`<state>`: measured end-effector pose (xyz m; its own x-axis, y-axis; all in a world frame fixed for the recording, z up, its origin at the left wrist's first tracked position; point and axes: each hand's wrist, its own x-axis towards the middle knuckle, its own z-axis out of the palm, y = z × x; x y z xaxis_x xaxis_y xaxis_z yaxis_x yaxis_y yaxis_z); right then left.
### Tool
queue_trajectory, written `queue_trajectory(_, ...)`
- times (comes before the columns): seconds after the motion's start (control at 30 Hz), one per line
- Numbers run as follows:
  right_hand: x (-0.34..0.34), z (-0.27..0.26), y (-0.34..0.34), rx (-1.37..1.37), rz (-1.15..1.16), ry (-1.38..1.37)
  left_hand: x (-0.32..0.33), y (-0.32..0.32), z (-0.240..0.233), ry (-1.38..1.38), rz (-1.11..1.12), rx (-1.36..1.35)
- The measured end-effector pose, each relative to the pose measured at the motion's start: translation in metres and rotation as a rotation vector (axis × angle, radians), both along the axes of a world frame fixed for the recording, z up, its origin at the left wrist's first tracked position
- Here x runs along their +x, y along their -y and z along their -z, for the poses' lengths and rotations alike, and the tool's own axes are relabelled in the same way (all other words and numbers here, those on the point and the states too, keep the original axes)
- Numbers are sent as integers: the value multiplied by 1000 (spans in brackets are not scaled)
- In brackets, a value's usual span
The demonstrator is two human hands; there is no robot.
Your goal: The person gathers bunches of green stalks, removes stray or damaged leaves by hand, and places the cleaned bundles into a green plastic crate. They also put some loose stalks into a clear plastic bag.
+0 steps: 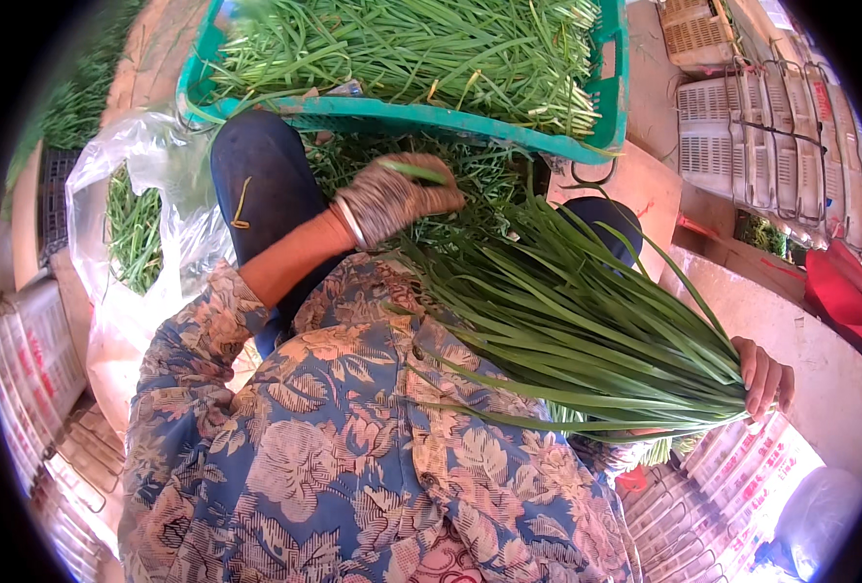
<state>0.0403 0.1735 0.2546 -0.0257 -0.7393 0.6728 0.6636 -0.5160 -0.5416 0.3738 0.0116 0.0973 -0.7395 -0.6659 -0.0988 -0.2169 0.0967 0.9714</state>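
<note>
My right hand [765, 379], bare, grips a large bunch of garlic chives [591, 313] at one end. Its long flat leaves fan out to the left over my lap and right knee. My left hand [405, 193], in a knitted work glove with a bracelet at the wrist, is curled between my knees at the loose leaf ends. A short green leaf piece [420, 172] shows against the glove; blur hides whether the fingers hold it. Beneath that hand lies a heap of loose green leaves [486, 171].
Ahead stands a green plastic crate [431, 116] filled with chives. At left is a clear plastic bag [190, 218] with green leaves inside. White plastic baskets [759, 138] are stacked at right, with more baskets [37, 357] at lower left. Red material [839, 291] lies at far right.
</note>
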Motion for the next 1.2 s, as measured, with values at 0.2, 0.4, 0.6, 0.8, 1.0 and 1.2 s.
queue_trajectory(0.2,-3,19,-2,-28,27,106,-12,-25,3,333,219,-119)
queue_trajectory(0.4,-1,21,-2,-19,25,98,-24,-21,13,341,307,160)
queue_trajectory(0.6,-1,26,0,-15,23,94,-35,-21,3,415,319,655)
queue_trajectory(0.8,-5,24,-1,0,-2,69,-36,-30,17,374,332,268)
queue_trajectory(1.0,-8,30,-3,-80,9,125,-22,-15,39,625,277,-147)
queue_trajectory(1.2,-6,25,-2,-14,39,116,-12,-20,-13,302,247,755)
